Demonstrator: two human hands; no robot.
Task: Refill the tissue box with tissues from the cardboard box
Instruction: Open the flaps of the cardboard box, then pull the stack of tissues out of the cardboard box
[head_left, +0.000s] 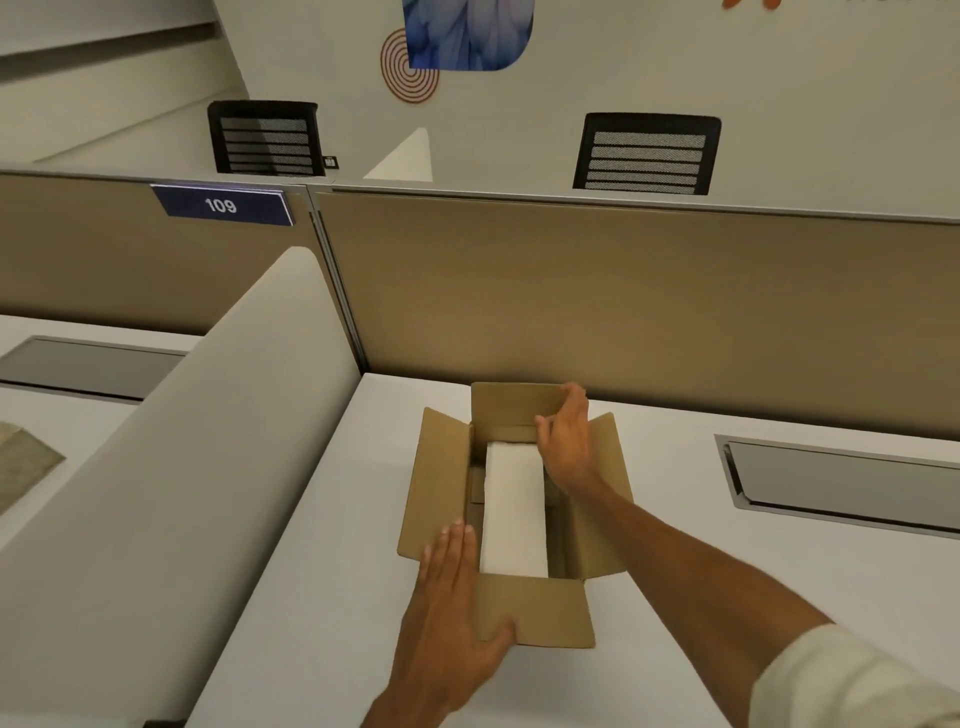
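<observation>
A brown cardboard box (439, 488) stands on the white desk with all its flaps folded outward. Inside it lies a white stack of tissues (514, 514), running lengthwise front to back. My left hand (449, 613) lies flat with fingers apart on the near left corner of the box, its thumb under the near flap. My right hand (563, 441) reaches over the far end of the box, fingers spread against the far flap, just above the tissues' far end. It holds nothing. No tissue box is in view.
A tan partition wall (623, 301) rises right behind the box. A curved white divider (171, 493) borders the desk on the left. A grey cable hatch (841, 483) sits in the desk (675, 597) at the right. Two black chairs (647, 153) stand beyond the partition.
</observation>
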